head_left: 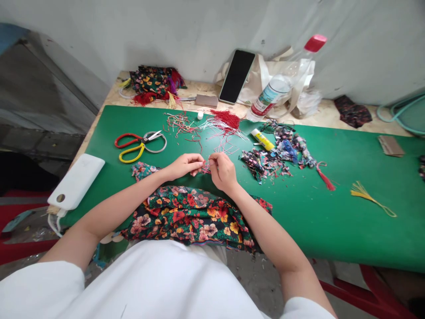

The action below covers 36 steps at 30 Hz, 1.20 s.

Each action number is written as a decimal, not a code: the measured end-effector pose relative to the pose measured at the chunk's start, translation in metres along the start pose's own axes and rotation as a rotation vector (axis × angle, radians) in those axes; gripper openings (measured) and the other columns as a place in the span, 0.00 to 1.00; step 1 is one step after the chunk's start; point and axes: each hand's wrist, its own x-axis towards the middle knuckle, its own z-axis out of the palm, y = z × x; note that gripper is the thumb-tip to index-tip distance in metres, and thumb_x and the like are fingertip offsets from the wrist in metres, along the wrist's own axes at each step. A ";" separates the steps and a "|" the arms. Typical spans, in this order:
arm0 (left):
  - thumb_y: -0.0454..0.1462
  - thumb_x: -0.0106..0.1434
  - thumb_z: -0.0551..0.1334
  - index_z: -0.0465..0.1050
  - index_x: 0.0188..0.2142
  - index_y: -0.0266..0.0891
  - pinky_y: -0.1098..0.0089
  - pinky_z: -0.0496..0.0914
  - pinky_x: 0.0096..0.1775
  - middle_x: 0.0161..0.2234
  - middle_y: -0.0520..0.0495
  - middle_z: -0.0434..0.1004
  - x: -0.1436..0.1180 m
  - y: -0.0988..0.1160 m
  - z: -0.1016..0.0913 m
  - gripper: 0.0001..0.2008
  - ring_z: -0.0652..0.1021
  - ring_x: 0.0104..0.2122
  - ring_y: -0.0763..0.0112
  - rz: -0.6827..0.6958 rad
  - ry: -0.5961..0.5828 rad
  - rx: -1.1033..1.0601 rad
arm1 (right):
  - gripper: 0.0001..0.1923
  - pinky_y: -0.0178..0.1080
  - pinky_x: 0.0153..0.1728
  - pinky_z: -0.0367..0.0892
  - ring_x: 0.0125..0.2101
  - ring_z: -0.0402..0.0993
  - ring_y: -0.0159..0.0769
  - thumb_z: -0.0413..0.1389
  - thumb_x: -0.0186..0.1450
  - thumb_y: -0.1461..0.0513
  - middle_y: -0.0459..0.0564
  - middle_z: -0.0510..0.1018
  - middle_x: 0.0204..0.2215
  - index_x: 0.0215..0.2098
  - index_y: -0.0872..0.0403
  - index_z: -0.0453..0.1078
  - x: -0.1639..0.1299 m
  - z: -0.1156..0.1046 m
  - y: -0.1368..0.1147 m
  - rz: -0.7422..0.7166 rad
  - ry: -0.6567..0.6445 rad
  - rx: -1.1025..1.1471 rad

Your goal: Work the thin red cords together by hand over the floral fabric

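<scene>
Head view, nearest first: a dark floral cotton cloth [189,217] is draped over the green-covered desk [348,212] edge. Above it, thin red cords [206,167] are pinched between left hand [183,166] and right hand [223,171], each grip closed narrowly, apparently for fine control. Red-and-yellow-handled scissors [139,144] are laid within reach; a black smartphone [237,76] is propped against the wall.

No legible text; bottle label [267,98] print too small
</scene>
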 end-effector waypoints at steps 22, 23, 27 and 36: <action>0.47 0.60 0.59 0.66 0.28 0.35 0.77 0.60 0.25 0.21 0.55 0.65 0.001 0.000 -0.003 0.16 0.66 0.20 0.82 0.027 -0.084 0.082 | 0.06 0.38 0.33 0.62 0.29 0.61 0.37 0.46 0.68 0.62 0.51 0.71 0.27 0.37 0.55 0.63 0.008 -0.005 0.010 -0.280 -0.235 -0.233; 0.47 0.60 0.59 0.66 0.28 0.35 0.76 0.60 0.25 0.21 0.55 0.64 0.000 0.001 -0.003 0.16 0.66 0.20 0.82 0.030 -0.088 0.097 | 0.07 0.38 0.33 0.61 0.29 0.61 0.37 0.46 0.69 0.61 0.51 0.71 0.27 0.37 0.55 0.63 0.009 -0.006 0.010 -0.290 -0.251 -0.255; 0.45 0.61 0.58 0.66 0.27 0.35 0.76 0.60 0.26 0.21 0.55 0.65 -0.002 0.002 -0.003 0.15 0.65 0.20 0.82 0.051 -0.117 0.179 | 0.10 0.37 0.33 0.60 0.29 0.60 0.36 0.45 0.69 0.59 0.50 0.71 0.27 0.34 0.54 0.64 0.011 -0.007 0.010 -0.325 -0.320 -0.309; 0.43 0.63 0.56 0.66 0.28 0.35 0.76 0.60 0.27 0.21 0.55 0.64 -0.002 0.002 -0.004 0.13 0.66 0.21 0.81 0.076 -0.129 0.236 | 0.13 0.35 0.30 0.58 0.26 0.59 0.33 0.44 0.70 0.62 0.47 0.69 0.23 0.28 0.53 0.63 0.011 -0.008 0.011 -0.406 -0.301 -0.303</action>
